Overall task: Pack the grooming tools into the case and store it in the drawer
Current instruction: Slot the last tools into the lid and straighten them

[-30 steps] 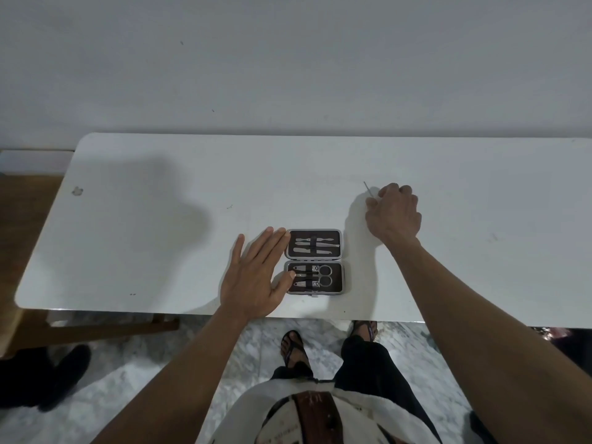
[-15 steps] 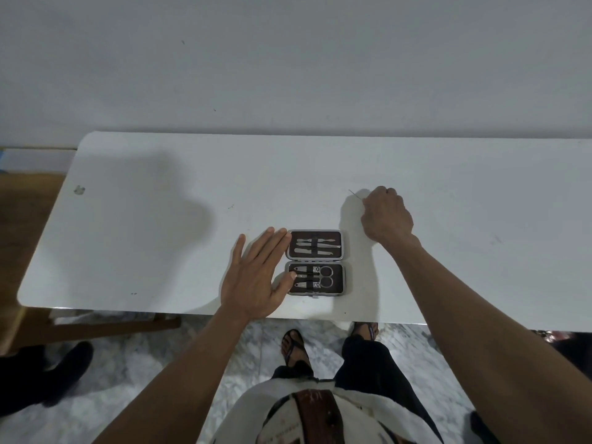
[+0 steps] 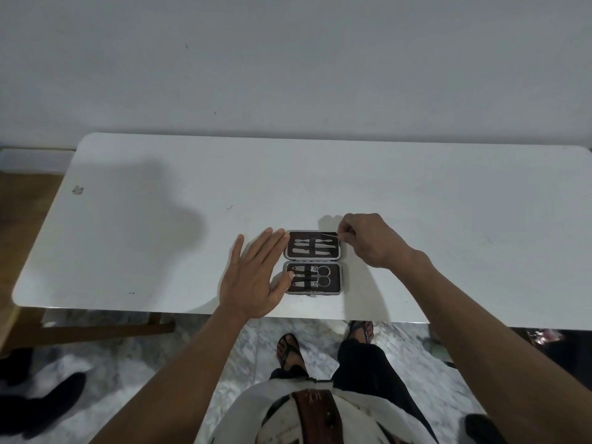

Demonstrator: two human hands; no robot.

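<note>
**Open grooming case on the white table, both my hands at its edges**

My left hand (image 3: 253, 277) lies flat on the white rectangular table (image 3: 144, 238), fingers straight and spread, fingertips at the left edge of the small open dark-lined case with a grey rim (image 3: 313, 263); the thumb tip meets the near half's left edge. My right hand (image 3: 368, 240) is at the case's far right corner, fingers curled, pinching a very thin silvery metal tool (image 3: 326, 233) that lies across the top of the far half. Its tip and exact kind are too fine to make out, and the pinching fingertips are partly hidden behind my knuckles.

The case lies open in two halves near the table's front edge. The far half holds slim silvery implements under a dark strap; their shapes are too small to identify. The near half holds small silvery scissors (image 3: 323, 276) and further slim pieces to their left. No writing can be read on the case.

A small grey mark (image 3: 77, 189) near the table's far left corner is illegible. The table's right end is cut off by the frame. Below its edge, my sandalled feet (image 3: 290, 349) stand on a marbled floor (image 3: 128, 357).
</note>
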